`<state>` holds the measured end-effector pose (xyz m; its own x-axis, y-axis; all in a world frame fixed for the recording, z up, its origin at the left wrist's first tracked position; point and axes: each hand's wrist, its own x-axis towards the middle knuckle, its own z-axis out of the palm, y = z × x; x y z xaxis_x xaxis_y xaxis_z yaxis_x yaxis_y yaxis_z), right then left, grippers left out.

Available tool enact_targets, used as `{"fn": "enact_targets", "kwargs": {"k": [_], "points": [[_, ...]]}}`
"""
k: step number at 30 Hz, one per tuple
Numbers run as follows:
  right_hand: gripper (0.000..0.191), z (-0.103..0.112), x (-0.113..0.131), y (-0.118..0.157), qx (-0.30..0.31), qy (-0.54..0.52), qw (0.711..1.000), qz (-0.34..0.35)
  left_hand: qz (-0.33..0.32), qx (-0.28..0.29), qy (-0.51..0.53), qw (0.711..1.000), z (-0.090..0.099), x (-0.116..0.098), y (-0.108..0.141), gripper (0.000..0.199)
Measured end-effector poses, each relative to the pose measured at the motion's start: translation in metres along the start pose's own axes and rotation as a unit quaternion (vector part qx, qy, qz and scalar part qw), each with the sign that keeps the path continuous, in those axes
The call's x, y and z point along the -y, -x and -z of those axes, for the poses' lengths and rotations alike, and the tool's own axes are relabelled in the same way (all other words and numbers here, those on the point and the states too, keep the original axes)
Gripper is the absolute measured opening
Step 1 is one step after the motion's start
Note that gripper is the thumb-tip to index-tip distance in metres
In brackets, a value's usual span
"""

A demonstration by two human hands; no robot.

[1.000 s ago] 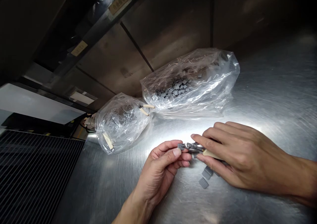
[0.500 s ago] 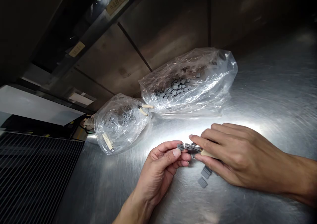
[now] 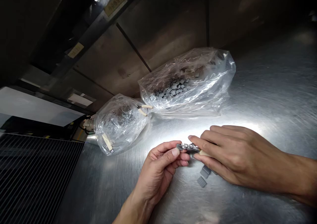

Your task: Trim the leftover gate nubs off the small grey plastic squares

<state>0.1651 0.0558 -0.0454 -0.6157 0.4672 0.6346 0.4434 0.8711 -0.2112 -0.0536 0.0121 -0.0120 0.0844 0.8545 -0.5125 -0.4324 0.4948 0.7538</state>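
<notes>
Between thumb and index finger, my left hand (image 3: 162, 166) pinches a small grey piece (image 3: 178, 146). My right hand (image 3: 230, 154) is closed round the cream handles of metal pliers (image 3: 189, 147), whose jaws meet the grey piece; most of the handles are hidden under the fingers. Below the right hand, ribbed grey pieces (image 3: 201, 181) lie on the metal table (image 3: 188, 204), some partly covered by that hand.
Behind the hands rests a large clear bag (image 3: 208, 92) of grey pieces. A smaller clear bag (image 3: 123, 128) is to its left, with cream-handled pliers (image 3: 146, 107) and a cream-coloured tool (image 3: 107, 142) on it. A dark ribbed surface (image 3: 32, 174) lies far left.
The pliers' handles are slightly less visible and their head has rotated a little. Both hands keep nearly the same place, and the whole view has shifted slightly.
</notes>
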Motion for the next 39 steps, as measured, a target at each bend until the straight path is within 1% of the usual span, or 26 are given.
{"fn": "enact_targets", "kwargs": {"k": [7,18,39], "points": [[0.025,-0.0011,0.0013,-0.0004,0.0,0.009,1.0,-0.008,0.0,0.002,0.005,1.0,0.0008,0.0008,-0.0006,0.018],[0.026,-0.0008,0.0014,-0.0008,0.006,0.022,1.0,-0.002,-0.005,-0.002,0.005,1.0,-0.0005,0.001,-0.0002,0.02],[0.025,0.0004,0.0005,0.0008,0.007,0.004,1.0,-0.006,-0.007,-0.004,0.001,1.0,-0.0007,0.0017,0.0,0.019]]}}
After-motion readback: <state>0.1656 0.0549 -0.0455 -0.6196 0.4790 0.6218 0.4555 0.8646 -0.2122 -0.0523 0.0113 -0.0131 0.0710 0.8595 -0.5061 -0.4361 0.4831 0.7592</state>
